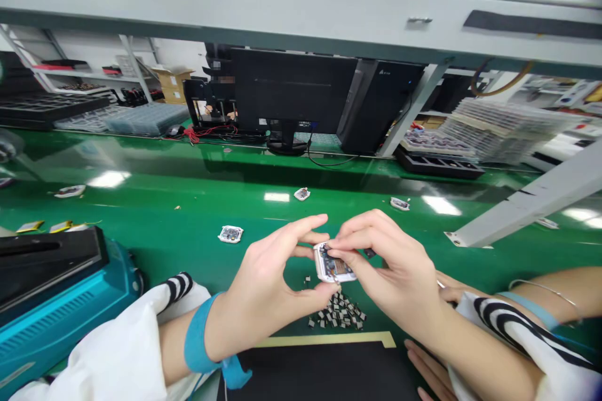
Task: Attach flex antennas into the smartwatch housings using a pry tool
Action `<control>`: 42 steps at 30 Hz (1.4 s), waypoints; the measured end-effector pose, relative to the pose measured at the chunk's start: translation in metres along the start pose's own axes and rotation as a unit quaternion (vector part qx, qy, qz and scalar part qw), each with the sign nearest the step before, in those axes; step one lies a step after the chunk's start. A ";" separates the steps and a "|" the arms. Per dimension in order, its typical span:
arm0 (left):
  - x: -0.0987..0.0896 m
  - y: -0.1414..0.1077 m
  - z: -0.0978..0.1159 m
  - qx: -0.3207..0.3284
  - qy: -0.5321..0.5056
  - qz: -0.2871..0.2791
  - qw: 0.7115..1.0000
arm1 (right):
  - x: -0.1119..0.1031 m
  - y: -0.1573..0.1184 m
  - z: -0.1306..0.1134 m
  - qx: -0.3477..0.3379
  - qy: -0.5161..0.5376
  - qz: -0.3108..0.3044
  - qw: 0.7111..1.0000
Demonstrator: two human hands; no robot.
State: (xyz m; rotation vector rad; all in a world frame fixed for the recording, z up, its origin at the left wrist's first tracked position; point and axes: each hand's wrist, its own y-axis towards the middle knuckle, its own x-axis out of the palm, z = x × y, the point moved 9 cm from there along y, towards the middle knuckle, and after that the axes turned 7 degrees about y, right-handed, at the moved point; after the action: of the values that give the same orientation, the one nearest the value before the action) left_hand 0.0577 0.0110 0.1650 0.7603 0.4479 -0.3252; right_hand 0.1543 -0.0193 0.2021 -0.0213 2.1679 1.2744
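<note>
Green covers the long bench (164, 200), and above it, near the front edge, both hands are at work on a small white-rimmed circuit unit (333, 266). From where I stand, the left hand (277, 276) has it clamped, fingers at the far edge and thumb at the near one. The right hand (388, 257) comes over the other side, its thumb and fingertips bunched on the board's face; I cannot tell whether they pinch anything.

Just below lies a loose pile of tiny metal parts (341, 313), and nearer the person a black mat (324, 373) with a pale yellow strip (324, 339) along its far edge. Another similar unit (231, 234) rests left of the hands. A dark monitor (296, 91) stands behind, beside a black computer tower (379, 103). Someone else's arm (555, 291) reaches in at the right.
</note>
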 end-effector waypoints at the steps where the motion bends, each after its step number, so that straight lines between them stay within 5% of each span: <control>1: 0.000 0.000 -0.001 -0.004 -0.015 0.000 1.000 | 0.000 0.000 0.002 0.010 0.014 0.005 1.000; 8: -0.001 -0.001 -0.002 0.003 -0.039 0.020 0.999 | 0.001 0.003 0.008 0.031 0.039 0.000 0.999; 15: -0.008 -0.002 -0.010 -0.051 -0.114 0.035 0.992 | 0.006 -0.002 -0.006 -0.085 -0.082 -0.089 0.989; 22: 0.001 0.001 -0.019 -0.131 -0.222 -0.021 0.966 | -0.002 0.010 -0.010 -0.023 -0.043 -0.098 0.994; 42: 0.007 0.001 -0.011 -0.120 -0.182 -0.065 0.974 | 0.015 0.013 -0.018 -0.092 -0.158 -0.226 0.957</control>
State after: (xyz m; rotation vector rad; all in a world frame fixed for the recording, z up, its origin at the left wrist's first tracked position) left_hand 0.0612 0.0187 0.1547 0.4229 0.1840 -0.5124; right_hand 0.1295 -0.0222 0.2104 -0.3468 1.6457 1.1167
